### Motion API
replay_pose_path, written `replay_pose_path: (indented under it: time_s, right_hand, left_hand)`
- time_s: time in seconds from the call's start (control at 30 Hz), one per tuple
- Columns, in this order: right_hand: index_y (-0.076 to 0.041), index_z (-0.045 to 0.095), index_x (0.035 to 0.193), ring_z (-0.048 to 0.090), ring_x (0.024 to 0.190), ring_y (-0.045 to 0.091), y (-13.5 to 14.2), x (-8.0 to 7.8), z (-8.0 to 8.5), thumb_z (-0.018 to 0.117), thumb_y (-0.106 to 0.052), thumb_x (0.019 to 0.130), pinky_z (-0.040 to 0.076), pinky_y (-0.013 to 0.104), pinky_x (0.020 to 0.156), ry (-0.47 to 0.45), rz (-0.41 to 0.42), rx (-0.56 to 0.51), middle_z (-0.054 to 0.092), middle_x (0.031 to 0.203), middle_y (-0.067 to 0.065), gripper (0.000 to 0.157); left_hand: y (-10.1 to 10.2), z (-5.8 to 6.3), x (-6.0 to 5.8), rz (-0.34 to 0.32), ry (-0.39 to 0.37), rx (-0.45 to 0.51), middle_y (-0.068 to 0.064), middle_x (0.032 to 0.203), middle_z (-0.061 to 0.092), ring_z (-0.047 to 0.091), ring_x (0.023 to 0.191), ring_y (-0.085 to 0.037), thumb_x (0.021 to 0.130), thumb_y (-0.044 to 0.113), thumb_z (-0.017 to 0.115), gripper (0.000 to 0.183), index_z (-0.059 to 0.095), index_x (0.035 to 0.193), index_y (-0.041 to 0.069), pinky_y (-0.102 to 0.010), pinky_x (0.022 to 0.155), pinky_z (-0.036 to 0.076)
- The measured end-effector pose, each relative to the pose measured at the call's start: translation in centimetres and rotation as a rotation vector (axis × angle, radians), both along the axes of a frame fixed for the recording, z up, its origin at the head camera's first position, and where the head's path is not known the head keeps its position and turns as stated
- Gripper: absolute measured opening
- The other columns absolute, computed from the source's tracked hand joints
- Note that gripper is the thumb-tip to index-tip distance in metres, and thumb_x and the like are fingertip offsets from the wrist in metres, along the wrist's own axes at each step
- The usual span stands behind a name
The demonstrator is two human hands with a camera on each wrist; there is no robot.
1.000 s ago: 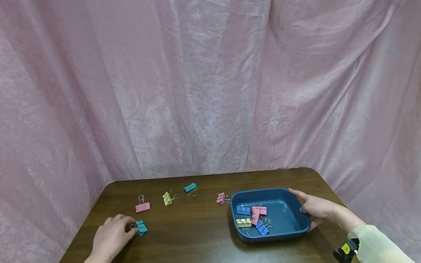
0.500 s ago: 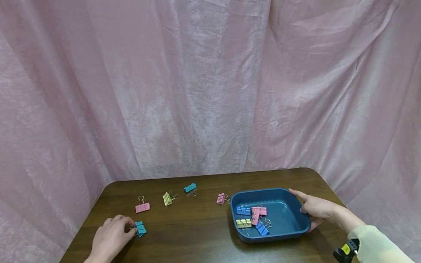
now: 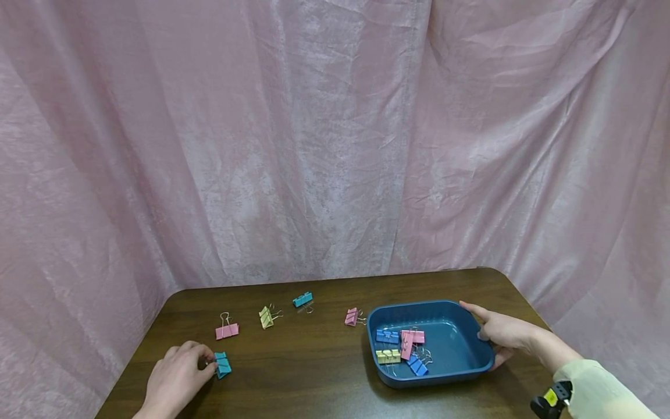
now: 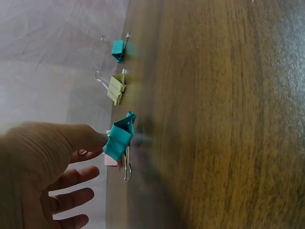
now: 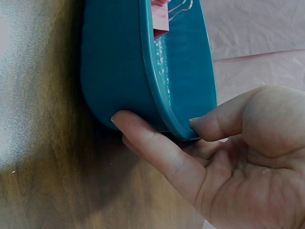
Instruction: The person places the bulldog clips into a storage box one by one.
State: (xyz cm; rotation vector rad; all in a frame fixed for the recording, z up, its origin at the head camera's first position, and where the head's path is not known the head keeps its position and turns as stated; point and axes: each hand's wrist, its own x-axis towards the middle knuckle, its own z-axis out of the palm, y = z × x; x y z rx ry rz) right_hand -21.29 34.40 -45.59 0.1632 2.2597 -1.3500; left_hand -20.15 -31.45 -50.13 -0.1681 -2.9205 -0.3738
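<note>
At the front left of the table, my left hand (image 3: 178,372) pinches a teal binder clip (image 3: 222,365) between thumb and index finger. In the left wrist view this teal clip (image 4: 118,143) shows one wire handle sticking out, while the other fingers spread apart from it. My right hand (image 3: 505,331) grips the right end of a blue tray (image 3: 466,372). Its thumb hooks over the tray's rim (image 5: 157,90), with the fingers against the outer wall. Inside the tray's left half lie two blue binder clips (image 3: 417,365), two pink ones (image 3: 406,344) and a yellow one (image 3: 388,356).
Beyond my left hand lie a pink binder clip (image 3: 227,331), a yellow one (image 3: 266,317) and another teal one (image 3: 302,299). One more pink clip (image 3: 352,316) is just left of the tray. A pink curtain (image 3: 324,145) hangs behind the wooden table (image 3: 293,378).
The pinched teal clip has shifted slightly to the left, closer to the fingertips. My left hand has barely moved; the right hand and the tray stay in place.
</note>
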Motion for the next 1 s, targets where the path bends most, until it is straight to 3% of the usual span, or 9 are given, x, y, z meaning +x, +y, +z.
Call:
replay_pose_path:
  time_s: [0.3,0.5,1.0]
  right_hand:
    - [-0.014,0.011,0.164,0.07,0.079,0.04,0.0,0.2,0.1,0.043,0.01,0.093,0.061,0.048,0.06,0.007,-0.001,0.013,0.025,0.139,0.045,0.081]
    - [-0.014,0.012,0.164,0.07,0.079,0.04,0.0,0.2,0.0,0.043,0.01,0.094,0.061,0.048,0.06,0.006,-0.004,0.02,0.032,0.134,0.044,0.081]
    - [-0.014,0.011,0.164,0.068,0.087,0.039,0.0,0.1,0.0,0.043,0.01,0.094,0.061,0.05,0.062,0.009,-0.001,0.019,0.022,0.142,0.047,0.081]
  left_hand:
    - [0.6,0.6,0.0,-0.008,0.024,0.018,-0.003,0.11,0.068,0.06,0.106,-0.042,0.085,0.03,0.081,0.009,0.073,0.088,0.029,-0.063,0.081,0.047]
    - [1.2,1.1,0.1,-0.028,0.102,0.033,-0.001,0.106,0.069,0.061,0.106,-0.042,0.085,0.029,0.081,0.008,0.073,0.088,0.029,-0.062,0.079,0.047]
    - [2.8,2.3,0.2,-0.05,0.158,0.065,-0.001,0.108,0.069,0.061,0.107,-0.041,0.084,0.028,0.082,0.012,0.07,0.086,0.031,-0.062,0.082,0.047]
